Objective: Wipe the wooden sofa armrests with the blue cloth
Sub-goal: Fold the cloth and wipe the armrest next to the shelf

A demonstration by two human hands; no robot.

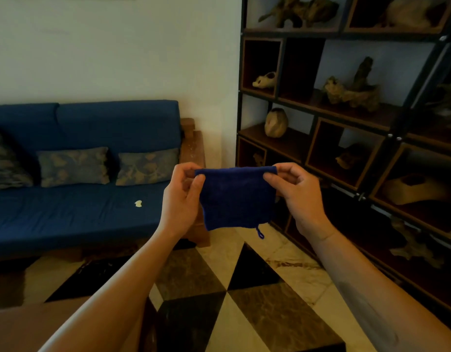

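Note:
A folded blue cloth (236, 198) hangs in the air in front of me, a small loop dangling at its lower right corner. My left hand (181, 199) pinches its upper left corner and my right hand (298, 193) pinches its upper right corner. Behind the cloth stands the sofa's wooden armrest (192, 146), brown with pale specks on top, partly hidden by my left hand and the cloth. The sofa (74, 212) has blue cushions and reaches to the left edge of the view.
Patterned pillows (73, 166) lean on the sofa back and a pale scrap (138, 203) lies on the seat. A dark shelf unit (346, 110) with driftwood pieces fills the right side. A wooden table edge (67, 323) sits at the lower left over tiled floor (244, 288).

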